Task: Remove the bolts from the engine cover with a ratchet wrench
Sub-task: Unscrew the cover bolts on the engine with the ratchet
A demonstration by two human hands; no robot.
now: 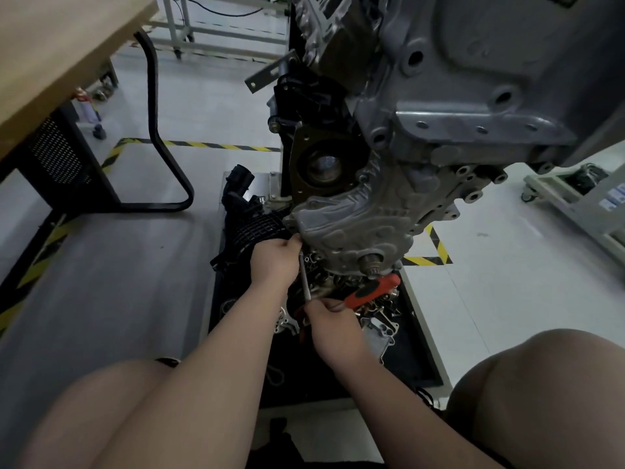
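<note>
**Head view.**

- **Item:** grey cast-aluminium engine cover (341,228), on the lower front of a raised engine, directly above a shallow black tray (422,353).
- **Item:** ratchet wrench with a red-and-black handle (372,289). The handle lies out to the right. From its head a slim silver extension shaft (305,282) runs up to the cover's lower left edge, its long axis near upright.
- **Left hand** (275,262): fingers (293,243) curled round the shaft's upper end, against the cover (the bolt itself is hidden beneath them).
- **Right hand** (333,319): fingers closed on the wrench at its head end, below the left hand.
- **Relation, as judged:** the bolt lies above and slightly left of the right hand. The left hand is nearer to it and placed to steady the shaft, while the right hand swings the handle.
- **Tray contents:**
  - loose bolts and small fittings (384,304)
  - silver brackets (284,324)
  - a flat cast plate (378,333)
  - a black ribbed plastic housing (257,228) at the far left
</note>
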